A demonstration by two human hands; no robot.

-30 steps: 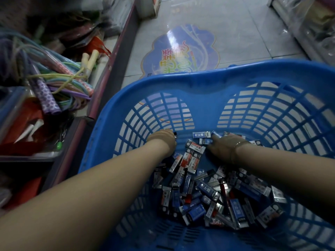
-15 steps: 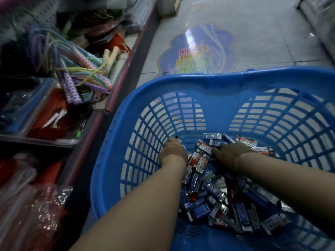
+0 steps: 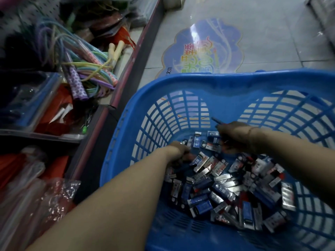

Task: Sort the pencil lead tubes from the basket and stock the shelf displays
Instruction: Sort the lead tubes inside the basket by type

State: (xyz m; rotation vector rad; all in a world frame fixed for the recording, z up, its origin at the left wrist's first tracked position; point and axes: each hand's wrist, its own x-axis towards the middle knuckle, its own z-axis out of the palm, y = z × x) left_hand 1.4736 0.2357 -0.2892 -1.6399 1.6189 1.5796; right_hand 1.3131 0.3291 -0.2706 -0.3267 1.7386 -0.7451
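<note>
Blue basket (image 3: pixel 226 86) before you. Pencil lead tubes (image 3: pixel 226 187) heaped on basket floor: light, rigid, slick; pinch long sides. Your left hand (image 3: pixel 176 151) buried, grip unclear. Your right hand (image 3: pixel 233 134) pinches one tube (image 3: pixel 216 121).

Tubes (image 3: pixel 213 189): small flat blue, red and silver packs, jumbled in a heap.
Basket (image 3: pixel 145 113): blue plastic lattice, holding them.

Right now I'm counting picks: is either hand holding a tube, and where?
The right hand pinches a dark tube by its near end. The left hand is buried among tubes; its hold cannot be told.
</note>
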